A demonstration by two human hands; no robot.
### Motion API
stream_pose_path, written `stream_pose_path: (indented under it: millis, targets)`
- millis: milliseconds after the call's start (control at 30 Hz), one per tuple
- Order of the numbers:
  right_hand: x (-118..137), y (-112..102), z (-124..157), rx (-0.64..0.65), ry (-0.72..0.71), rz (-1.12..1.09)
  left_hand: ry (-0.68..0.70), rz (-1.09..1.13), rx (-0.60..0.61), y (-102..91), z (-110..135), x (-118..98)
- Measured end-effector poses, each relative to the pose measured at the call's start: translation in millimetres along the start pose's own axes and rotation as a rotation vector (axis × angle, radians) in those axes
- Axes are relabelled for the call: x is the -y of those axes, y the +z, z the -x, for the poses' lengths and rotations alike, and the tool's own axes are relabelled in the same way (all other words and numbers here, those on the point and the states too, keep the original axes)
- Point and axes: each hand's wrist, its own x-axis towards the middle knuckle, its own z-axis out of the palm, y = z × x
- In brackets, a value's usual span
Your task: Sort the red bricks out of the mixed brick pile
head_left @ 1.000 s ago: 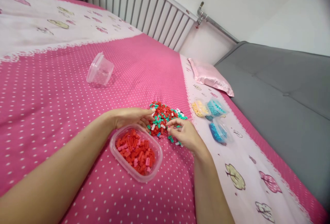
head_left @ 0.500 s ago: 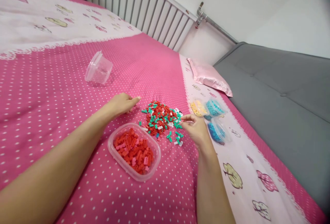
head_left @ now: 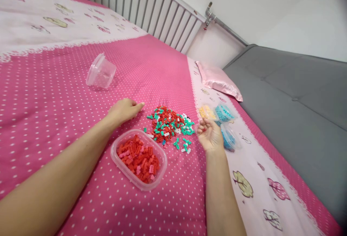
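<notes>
A loose pile of small toy building bricks [head_left: 166, 123], mostly red and green with some white, lies on the polka-dot sheet. Left of the pile is my left hand [head_left: 125, 111], its thumb pointing at the bricks and its other fingers curled under, mostly hidden. My right hand [head_left: 210, 134] is just right of the pile, palm turned up and fingers curled in; whatever they may hold is too small to make out. Nearest me, a clear plastic tub [head_left: 116, 158] holds red and pink bricks [head_left: 141, 158]. A few green and white bricks [head_left: 185, 144] lie apart.
Beyond my right hand are containers of yellow bricks [head_left: 207, 112], turquoise bricks [head_left: 224, 113] and blue bricks [head_left: 228, 138]. A clear tub [head_left: 101, 72] lies on its side at the far left. A pink pillow [head_left: 218, 82] rests near the grey headboard [head_left: 284, 105].
My right hand has drawn back rightward from the pile's edge and turned its palm up. My left hand stays beside the pile, nearly still. The view has shifted slightly.
</notes>
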Motion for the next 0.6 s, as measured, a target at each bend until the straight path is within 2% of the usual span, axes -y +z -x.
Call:
stream_pose_path:
  millis: [100,233,333,500,600]
  targets:
    - [-15,-5,-5,0.052,-0.106,0.354,-0.009,-0.011,0.001,-0.5,1,-1]
    - [-33,-12,-13,0.063,-0.412,1.038,-0.002,-0.046,-0.008,-1.8,3,-3]
    - [-36,-14,-14,0.047,-0.479,1.38,0.005,-0.061,-0.013,-2.5,4,-4]
    - [-33,-14,-10,-0.113,-0.515,1.518,-0.015,-0.083,-0.007,-3.2,5,-5]
    - [-33,-13,-10,-0.101,-0.517,1.511,-0.013,-0.114,-0.004,-3.3,5,-6]
